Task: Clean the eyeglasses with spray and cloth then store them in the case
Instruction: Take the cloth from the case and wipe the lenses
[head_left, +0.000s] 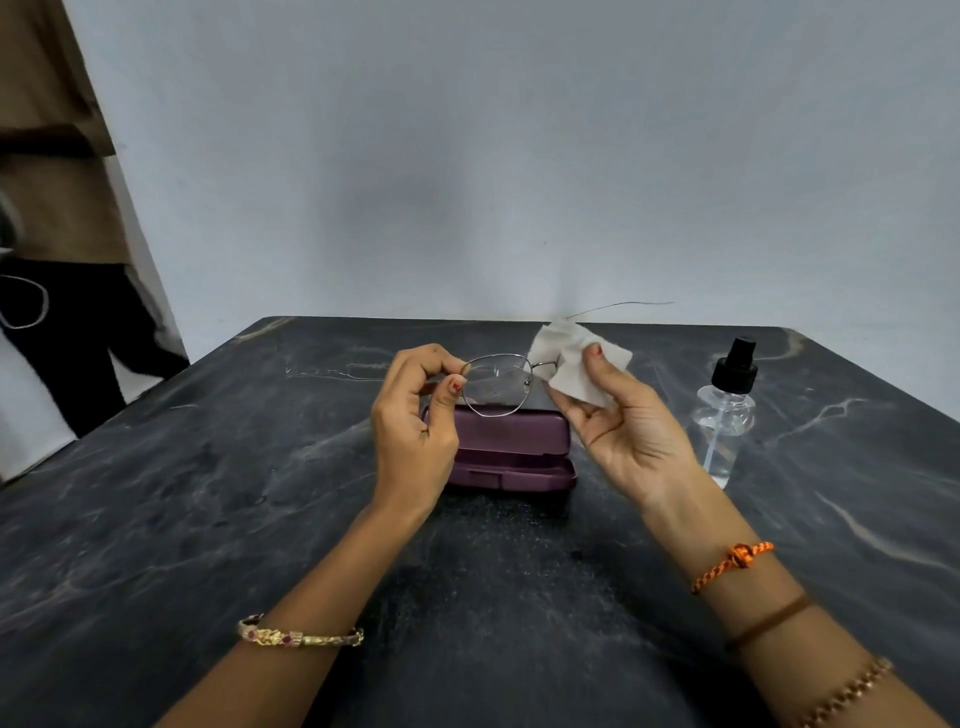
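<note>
Both hands raised, fingers curled

Setting: plain indoor room, type unclear. Dark marbled table against bare grey wall. Brown curtain left of table.

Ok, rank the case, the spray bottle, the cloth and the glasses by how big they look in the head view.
1. case
2. spray bottle
3. cloth and glasses: look alike, and the cloth is bunched and hides part of the glasses, so no ranking.
</note>
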